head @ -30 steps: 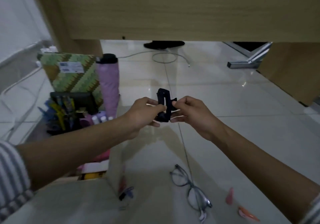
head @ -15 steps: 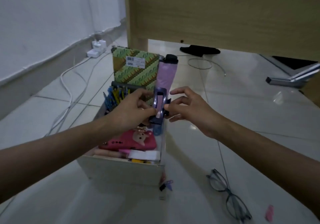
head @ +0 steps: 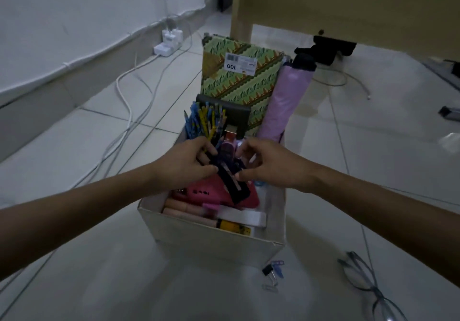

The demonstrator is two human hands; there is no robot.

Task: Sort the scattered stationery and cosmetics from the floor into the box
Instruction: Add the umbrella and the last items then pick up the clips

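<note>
Both of my hands meet over the middle of the open box [head: 211,238], which stands on the tiled floor [head: 74,161]. My left hand [head: 184,165] pinches the upper end of the black clip [head: 235,185] between thumb and fingertips. The clip hangs tilted, its lower end just above the pink phone case [head: 206,194] that lies inside the box. My right hand [head: 270,167] is close in from the other side. Its thumb touches the clip's edge and its fingers curl near the top end, but I cannot tell whether they close on it.

Along the box's near edge lie beige tubes [head: 186,211], a white piece [head: 242,217] and a yellow item [head: 234,226]. At the far edge a green patterned notebook [head: 239,79] stands upright. A folded pink umbrella [head: 286,106] leans in the far right corner beside it. A bundle of pencils [head: 202,124] rises at the far left, next to a black holder [head: 236,114].

On the floor just off the box's near right corner lie a black binder clip [head: 268,269] and a blue paper clip [head: 279,266]. A pair of glasses [head: 373,293] lies further right. White cables [head: 129,111] run along the floor on the left to a power strip [head: 169,44] by the wall. A wooden desk [head: 348,9] stands behind the box.
</note>
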